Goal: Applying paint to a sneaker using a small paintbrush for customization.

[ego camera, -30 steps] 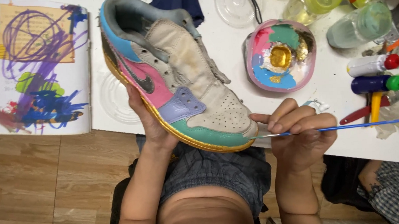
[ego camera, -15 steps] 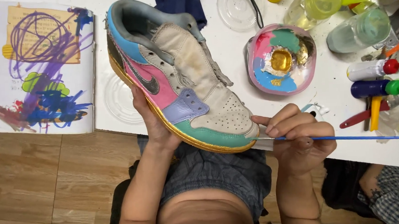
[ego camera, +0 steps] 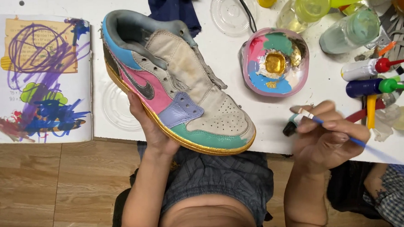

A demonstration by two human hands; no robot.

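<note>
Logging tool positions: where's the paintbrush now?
Head view, right side: paintbrush in the right hand, off the sneaker, below the paint palette.

Bare arms, grey plaid shorts point(ego camera: 224, 181)

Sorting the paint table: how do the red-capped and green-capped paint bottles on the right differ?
The red-capped bottle has a white body; the green-capped bottle has a dark blue one. The red-capped bottle lies farther from the person, the green-capped bottle nearer, just beyond the right hand holding a blue brush. Both lie on their sides on the white table, nozzles pointing right.
</note>
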